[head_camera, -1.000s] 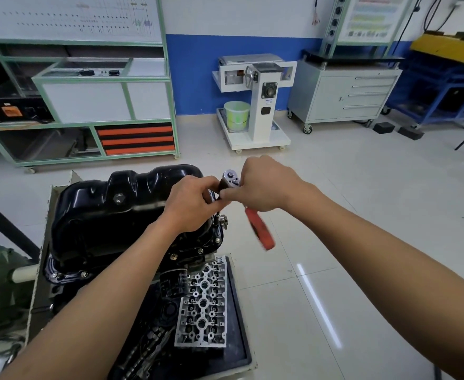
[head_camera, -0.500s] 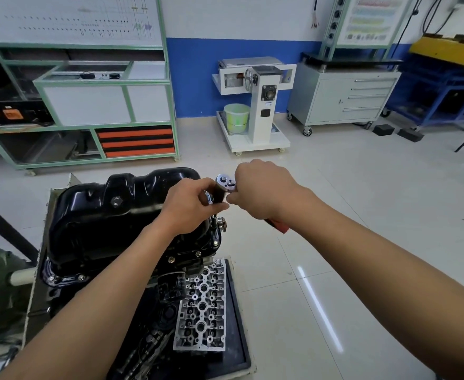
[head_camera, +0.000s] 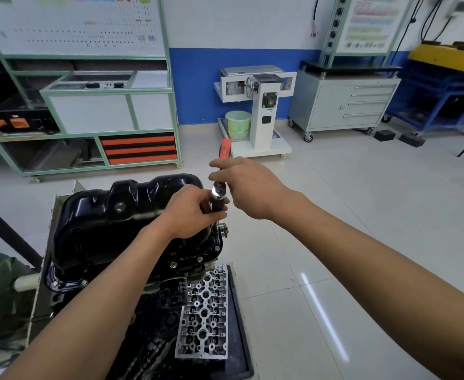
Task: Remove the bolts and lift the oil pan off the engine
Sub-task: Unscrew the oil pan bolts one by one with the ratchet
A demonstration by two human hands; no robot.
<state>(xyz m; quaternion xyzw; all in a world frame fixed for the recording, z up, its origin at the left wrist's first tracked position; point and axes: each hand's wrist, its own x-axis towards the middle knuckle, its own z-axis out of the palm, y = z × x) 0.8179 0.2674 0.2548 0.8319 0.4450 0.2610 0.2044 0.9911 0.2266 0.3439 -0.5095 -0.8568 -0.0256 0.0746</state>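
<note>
Nearest, a ribbed silver aluminium cylinder head [head_camera: 203,316] lies on a black tray [head_camera: 242,325]. Beyond it, the glossy black oil pan [head_camera: 121,223] sits on the engine [head_camera: 192,271], with bolts [head_camera: 172,264] showing along its flange. At the pan's right edge the left hand [head_camera: 187,212] grips a dark socket extension [head_camera: 217,205]. The right hand [head_camera: 250,187] grasps the red-handled chrome ratchet [head_camera: 218,191] on top of it. Farther back stands a pale green bucket [head_camera: 237,124].

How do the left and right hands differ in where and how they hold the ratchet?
The left hand grips the black extension under the head of the ratchet; the right hand pinches its red handle. The left hand sits low over the oil pan; the right hand is higher, beside the pan. Both hold the one tool.
</note>
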